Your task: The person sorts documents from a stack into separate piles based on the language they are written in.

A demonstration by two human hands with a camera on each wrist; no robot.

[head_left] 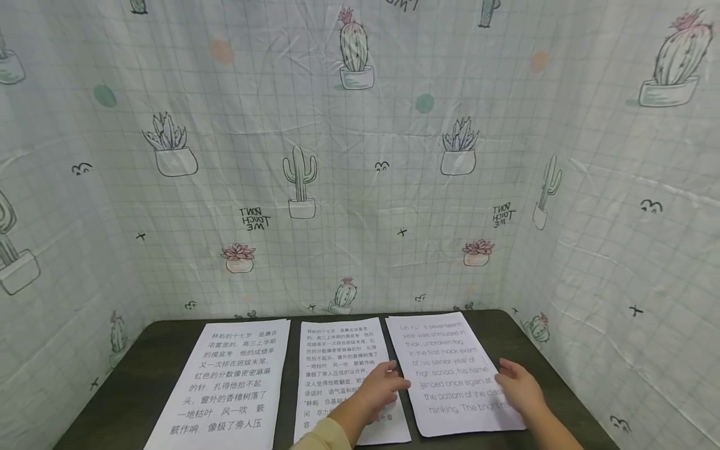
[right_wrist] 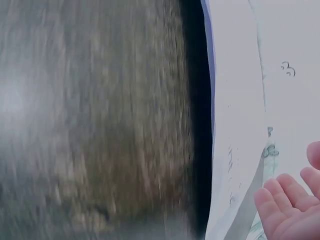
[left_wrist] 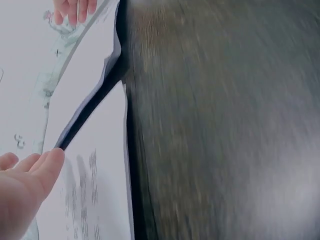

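Note:
Three paper stacks lie on a dark table. On the right stack [head_left: 450, 375], large English text is printed. My right hand [head_left: 520, 389] is at that stack's right edge, its fingers loosely bent and holding nothing. Over the middle stack [head_left: 337, 356], with smaller Chinese print, my left hand [head_left: 381, 394] reaches toward the gap between the two stacks. Its fingers [left_wrist: 52, 167] look extended near the right stack's edge in the left wrist view; whether they touch it I cannot tell. The right wrist view shows the right hand's fingers [right_wrist: 275, 200] extended beside the paper.
The left stack [head_left: 225, 381], in larger Chinese print, stands apart from the middle one. A dark wooden table [head_left: 118, 381] carries all three stacks. Behind and on both sides hangs a pale gridded curtain [head_left: 360, 237] printed with cacti.

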